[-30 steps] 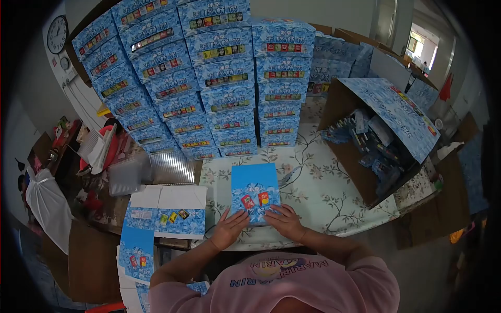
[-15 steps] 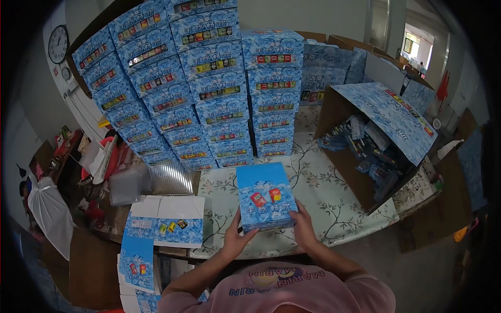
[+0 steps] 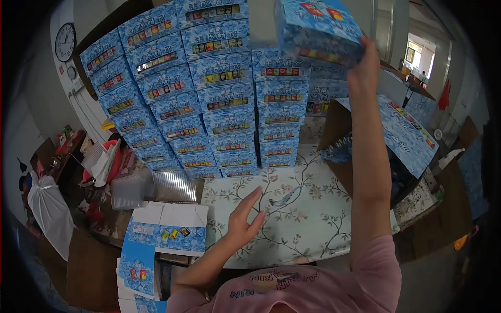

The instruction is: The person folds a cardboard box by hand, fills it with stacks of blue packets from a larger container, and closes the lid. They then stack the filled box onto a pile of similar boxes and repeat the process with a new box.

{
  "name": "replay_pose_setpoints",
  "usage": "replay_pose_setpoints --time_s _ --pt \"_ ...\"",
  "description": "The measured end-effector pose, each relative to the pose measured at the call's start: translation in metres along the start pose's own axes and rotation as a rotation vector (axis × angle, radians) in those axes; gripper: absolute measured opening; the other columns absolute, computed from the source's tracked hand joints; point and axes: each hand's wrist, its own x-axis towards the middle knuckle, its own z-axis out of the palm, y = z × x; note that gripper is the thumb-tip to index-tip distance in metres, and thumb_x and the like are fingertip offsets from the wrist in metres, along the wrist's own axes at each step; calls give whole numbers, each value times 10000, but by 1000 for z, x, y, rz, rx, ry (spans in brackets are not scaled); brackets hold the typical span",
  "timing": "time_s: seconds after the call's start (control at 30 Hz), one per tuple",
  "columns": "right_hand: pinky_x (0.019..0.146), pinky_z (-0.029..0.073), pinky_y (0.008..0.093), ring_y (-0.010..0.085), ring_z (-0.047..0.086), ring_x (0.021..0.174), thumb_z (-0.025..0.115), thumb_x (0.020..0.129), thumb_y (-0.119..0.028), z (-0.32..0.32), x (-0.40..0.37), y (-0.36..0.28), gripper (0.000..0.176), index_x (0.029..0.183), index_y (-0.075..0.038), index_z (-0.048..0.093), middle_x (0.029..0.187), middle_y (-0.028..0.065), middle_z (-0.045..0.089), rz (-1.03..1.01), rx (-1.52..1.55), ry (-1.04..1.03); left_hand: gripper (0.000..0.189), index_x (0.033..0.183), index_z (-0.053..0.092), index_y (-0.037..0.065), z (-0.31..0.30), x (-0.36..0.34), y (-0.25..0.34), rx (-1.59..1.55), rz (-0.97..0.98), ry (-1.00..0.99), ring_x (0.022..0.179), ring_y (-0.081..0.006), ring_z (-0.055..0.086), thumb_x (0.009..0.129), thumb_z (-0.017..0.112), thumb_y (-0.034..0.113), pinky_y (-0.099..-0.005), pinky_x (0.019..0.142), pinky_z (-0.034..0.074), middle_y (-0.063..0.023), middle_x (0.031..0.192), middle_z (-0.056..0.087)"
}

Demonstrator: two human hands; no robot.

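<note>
My right hand (image 3: 364, 68) grips a blue ice-patterned carton (image 3: 318, 26) by its right side, raised high near the top of the rightmost column of stacked cartons (image 3: 282, 99). The carton has red and yellow packs printed on its top and a row of small coloured ones along its front. Its far side is cut off by the view's edge. Over the flowered tablecloth (image 3: 292, 229) hovers my left hand (image 3: 245, 219), holding nothing, thumb and fingers apart.
More columns of stacked cartons (image 3: 219, 78) rise at the back left. A large open cardboard box (image 3: 402, 135) with small packs inside lies on its side at right, partly behind my forearm. Flattened cartons (image 3: 177, 224) and clear plastic trays (image 3: 175, 185) lie at left.
The carton has gone from the table, where both hands held it, up to the top of the stacks in my right hand. My left hand has let go of it.
</note>
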Motion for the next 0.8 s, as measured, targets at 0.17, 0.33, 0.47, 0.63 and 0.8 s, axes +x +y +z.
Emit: replay_pose_setpoints --time_s 0.17,0.33,0.47,0.63,0.8 --pt "986 310 397 261 410 1189 488 876 -374 36 39 41 546 1284 -18 418 1284 132 448 181 -308 -3 455 1226 481 17 -31 -77 -36 76 -374 93 1100 -321 533 791 608 52 -349 907 426 -190 1211 526" --pt "1017 268 440 294 372 1220 477 880 -470 32 62 82 653 1341 -25 353 1323 150 416 156 -511 -187 510 1208 485 10 -85 -132 -76 584 -521 94 1179 -399 425 760 659 179 -440 972 347 -239 1257 461" --pt "936 392 357 234 508 1105 451 916 -410 26 25 79 513 1221 3 466 1174 125 542 3 -652 -187 712 1262 423 3 -101 -158 -77 985 -817 -167 1255 -475 272 730 667 408 -579 1002 228 -282 1352 318" --pt "894 416 309 167 562 988 447 947 -204 -8 -192 127 265 1056 -4 581 1029 100 606 110 -551 -495 612 1204 464 -7 -82 -186 -79 952 -715 -181 1185 -416 404 742 653 347 -479 927 385 -248 1268 431" --pt "629 488 295 127 567 643 498 923 -252 -8 -412 175 282 1036 -4 571 753 51 607 1252 -400 -1022 379 1031 581 -35 -113 -127 -52 574 -1163 -299 991 -332 571 789 615 256 -387 825 473 -228 1059 586"
